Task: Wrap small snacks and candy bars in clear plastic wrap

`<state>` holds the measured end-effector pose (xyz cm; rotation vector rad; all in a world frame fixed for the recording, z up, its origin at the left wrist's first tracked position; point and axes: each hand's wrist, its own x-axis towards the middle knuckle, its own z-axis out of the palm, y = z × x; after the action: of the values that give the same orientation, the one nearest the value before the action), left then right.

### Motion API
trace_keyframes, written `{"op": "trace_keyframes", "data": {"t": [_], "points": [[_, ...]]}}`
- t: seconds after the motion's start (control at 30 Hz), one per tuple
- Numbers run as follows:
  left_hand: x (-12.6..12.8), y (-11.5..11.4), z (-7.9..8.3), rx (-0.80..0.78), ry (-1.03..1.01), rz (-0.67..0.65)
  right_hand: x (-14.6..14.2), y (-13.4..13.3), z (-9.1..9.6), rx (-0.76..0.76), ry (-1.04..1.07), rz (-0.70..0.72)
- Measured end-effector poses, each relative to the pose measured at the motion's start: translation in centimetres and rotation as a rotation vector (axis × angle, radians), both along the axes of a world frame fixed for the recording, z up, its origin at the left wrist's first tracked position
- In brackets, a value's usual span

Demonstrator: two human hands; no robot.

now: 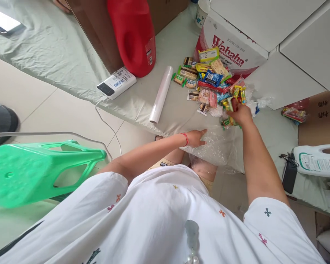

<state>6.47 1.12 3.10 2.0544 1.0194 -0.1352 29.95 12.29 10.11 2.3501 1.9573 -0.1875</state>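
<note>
A clear plastic bag (220,146) lies over the near edge of the cloth-covered table (71,62). My left hand (196,138) rests on the bag's left side with its fingers pressed down on the film. My right hand (239,113) is closed around a few small wrapped snacks (227,123) just above the bag. Behind it a heap of colourful snack packets (209,79) is spread on the cloth.
A roll of clear film (161,94) lies left of the heap. A red jug (133,35), a white device (116,83) and a Wahaha carton (231,55) stand behind. A green stool (38,172) is at left, a white bottle (317,161) at right.
</note>
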Motion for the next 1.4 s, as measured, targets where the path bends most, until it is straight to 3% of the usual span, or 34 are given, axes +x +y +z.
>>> {"op": "trace_keyframes", "data": {"t": [0.13,0.17,0.23,0.33,0.43,0.53,0.7,0.83,0.93,1.03,1.13,1.27,1.4], "points": [[1.2,1.0,0.3,0.013,0.062,0.027,2.2,-4.2,5.1,0.353,0.397,-0.091],[1.6,1.3,0.4,0.024,0.068,0.036,2.3,-5.8,5.8,0.386,0.555,-0.101],[2.3,1.8,0.5,0.034,0.077,0.049,2.0,-9.3,5.7,0.300,0.830,-0.132],[3.0,2.6,0.7,0.019,0.097,0.060,0.1,-13.6,2.4,0.039,0.873,-0.180],[3.1,3.2,0.9,0.009,0.122,0.049,-2.3,-15.6,-2.1,-0.030,0.573,-0.174],[2.8,3.7,1.3,0.035,0.156,0.037,-4.2,-16.1,-5.1,-0.058,0.301,-0.189],[2.1,4.2,2.6,0.077,0.077,0.068,-5.0,-16.2,-5.7,0.000,0.243,-0.165],[0.6,4.7,3.2,-0.047,-0.167,0.158,-4.5,-18.5,-4.7,0.285,0.296,-0.034],[-1.2,5.5,3.0,0.013,-0.300,0.191,-5.2,-22.4,-4.8,0.475,0.333,0.109],[-3.3,6.3,2.2,0.207,-0.332,0.112,-6.5,-26.7,-6.6,0.413,0.328,0.312],[-5.6,6.7,1.3,0.427,-0.271,0.000,-7.1,-29.0,-9.5,0.304,0.252,0.442],[-8.0,6.4,0.1,0.517,-0.114,-0.160,-7.0,-28.8,-12.3,0.207,0.218,0.492],[-8.2,6.1,-0.9,0.497,-0.082,-0.294,-7.8,-27.5,-13.3,0.168,0.245,0.506]]}}
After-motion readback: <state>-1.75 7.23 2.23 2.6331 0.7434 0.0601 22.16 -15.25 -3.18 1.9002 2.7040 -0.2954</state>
